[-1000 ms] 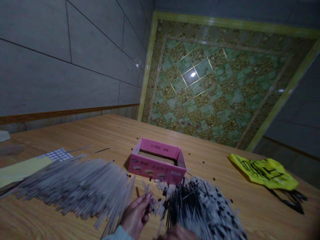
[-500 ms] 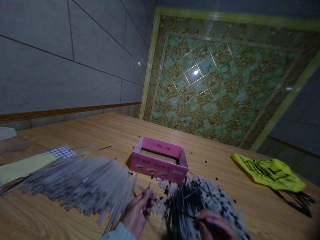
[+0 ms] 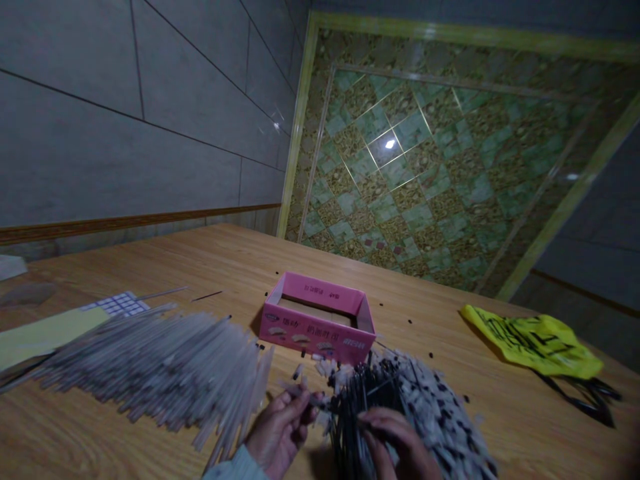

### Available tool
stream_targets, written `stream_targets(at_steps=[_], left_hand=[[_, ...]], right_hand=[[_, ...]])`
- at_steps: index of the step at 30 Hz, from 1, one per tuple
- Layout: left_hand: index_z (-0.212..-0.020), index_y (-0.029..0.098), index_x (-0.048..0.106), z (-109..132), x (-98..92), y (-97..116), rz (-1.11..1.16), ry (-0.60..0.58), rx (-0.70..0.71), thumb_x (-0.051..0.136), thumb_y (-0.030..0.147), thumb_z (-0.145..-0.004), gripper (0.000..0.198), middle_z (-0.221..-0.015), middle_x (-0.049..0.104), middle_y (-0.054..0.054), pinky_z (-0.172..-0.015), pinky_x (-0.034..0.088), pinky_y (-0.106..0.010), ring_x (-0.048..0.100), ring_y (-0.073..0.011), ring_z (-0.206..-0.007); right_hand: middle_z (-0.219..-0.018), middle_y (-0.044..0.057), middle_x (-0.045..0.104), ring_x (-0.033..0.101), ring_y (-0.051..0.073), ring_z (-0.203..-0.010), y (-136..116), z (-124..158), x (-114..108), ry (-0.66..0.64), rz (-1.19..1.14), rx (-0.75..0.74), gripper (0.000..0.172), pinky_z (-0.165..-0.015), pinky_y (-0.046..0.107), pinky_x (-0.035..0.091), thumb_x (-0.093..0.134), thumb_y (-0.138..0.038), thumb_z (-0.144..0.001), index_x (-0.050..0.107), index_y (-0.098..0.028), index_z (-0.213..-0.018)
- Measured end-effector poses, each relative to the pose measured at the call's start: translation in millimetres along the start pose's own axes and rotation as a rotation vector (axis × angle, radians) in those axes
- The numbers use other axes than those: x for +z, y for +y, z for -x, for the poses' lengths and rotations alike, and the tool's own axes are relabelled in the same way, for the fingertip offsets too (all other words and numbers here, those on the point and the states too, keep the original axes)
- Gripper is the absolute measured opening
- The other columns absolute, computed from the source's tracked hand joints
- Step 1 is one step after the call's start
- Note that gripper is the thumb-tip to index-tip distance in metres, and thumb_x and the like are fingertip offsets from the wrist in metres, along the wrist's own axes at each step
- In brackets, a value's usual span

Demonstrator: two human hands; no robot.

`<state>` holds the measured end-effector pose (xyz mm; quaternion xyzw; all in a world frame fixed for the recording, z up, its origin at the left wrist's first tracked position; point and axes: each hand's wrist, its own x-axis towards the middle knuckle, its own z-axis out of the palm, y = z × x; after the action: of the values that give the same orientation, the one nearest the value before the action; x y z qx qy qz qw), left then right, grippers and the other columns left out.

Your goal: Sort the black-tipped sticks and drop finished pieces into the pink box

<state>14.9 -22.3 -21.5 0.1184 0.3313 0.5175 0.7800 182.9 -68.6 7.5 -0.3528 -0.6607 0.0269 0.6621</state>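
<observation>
My left hand (image 3: 283,427) is closed in a pinch on a small translucent sleeve, its tip toward the right hand. My right hand (image 3: 397,443) is closed too, pinching a thin black stick whose end lies close to the left fingertips. Beneath and beside the right hand is a heap of thin black sticks (image 3: 345,427). To its right spreads a pile of small translucent pieces with black ends (image 3: 440,410). Left of my left hand lies a wide pile of long translucent tubes (image 3: 170,367). Blur hides the finer detail at the fingertips.
An open pink cardboard box (image 3: 315,333) stands beyond the hands on the wooden table (image 3: 210,253). A yellow bag (image 3: 535,343) with black handles lies at the right. Yellow paper (image 3: 55,333) and a checked sheet (image 3: 120,304) are at the left. Small black bits are scattered about.
My right hand has moved left with the black stick, closer to my left hand. The left hand has shifted slightly right, still pinching the sleeve.
</observation>
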Motion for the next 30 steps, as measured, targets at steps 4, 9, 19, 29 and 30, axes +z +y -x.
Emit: stream_targets(at_steps=[4, 9, 19, 29, 30], left_hand=[[-0.077, 0.014, 0.057, 1.6, 0.9, -0.9, 0.059, -0.035, 0.004, 0.075, 0.014, -0.061, 0.025, -0.070, 0.068, -0.004, -0.039, 0.042, -0.015, 0.062, -0.0118, -0.054], [-0.077, 0.011, 0.062, -1.0, 0.2, 2.7, 0.142, -0.020, 0.012, 0.066, 0.011, -0.071, 0.007, -0.066, 0.065, -0.005, -0.041, 0.045, -0.015, 0.061, -0.0109, -0.054], [-0.074, 0.008, 0.065, -2.6, -3.0, 10.6, 0.409, -0.046, -0.042, 0.049, 0.006, -0.081, 0.018, -0.068, 0.061, -0.007, -0.041, 0.045, -0.014, 0.057, -0.0080, -0.054], [-0.075, 0.009, 0.064, -5.6, -6.4, 7.6, 0.367, -0.042, -0.040, 0.052, 0.005, -0.079, 0.014, -0.069, 0.061, -0.006, -0.039, 0.044, -0.014, 0.055, -0.0072, -0.052], [-0.075, 0.009, 0.064, -5.8, -6.2, 7.5, 0.366, -0.042, -0.038, 0.052, 0.005, -0.079, 0.014, -0.068, 0.061, -0.005, -0.039, 0.043, -0.014, 0.055, -0.0070, -0.052]], right_hand=[[-0.082, 0.005, 0.067, 0.063, 0.019, -0.078, -6.3, -9.3, 9.9, -0.076, 0.047, 0.065, 0.018, -0.068, 0.028, 0.052, 0.059, -0.010, -0.077, 0.067, -0.022, -0.087], [-0.085, 0.006, 0.064, 0.061, 0.019, -0.081, -9.2, -24.3, 17.0, -0.391, 0.035, 0.190, 0.018, -0.070, 0.028, 0.050, 0.052, -0.016, -0.083, 0.067, -0.021, -0.092], [-0.082, 0.003, 0.063, 0.059, 0.017, -0.078, 14.2, -27.5, 13.3, -0.522, 0.371, 0.393, 0.015, -0.069, 0.024, 0.044, 0.049, -0.019, -0.083, 0.064, -0.021, -0.082], [-0.079, 0.005, 0.068, 0.064, 0.021, -0.077, 61.4, -21.7, 38.2, -0.869, 0.855, 0.328, 0.020, -0.062, 0.024, 0.038, 0.057, -0.015, -0.071, 0.072, -0.026, -0.078], [-0.080, 0.005, 0.069, 0.064, 0.021, -0.079, 62.8, -21.6, 39.1, -0.881, 0.863, 0.328, 0.021, -0.062, 0.025, 0.038, 0.058, -0.015, -0.069, 0.072, -0.027, -0.079]])
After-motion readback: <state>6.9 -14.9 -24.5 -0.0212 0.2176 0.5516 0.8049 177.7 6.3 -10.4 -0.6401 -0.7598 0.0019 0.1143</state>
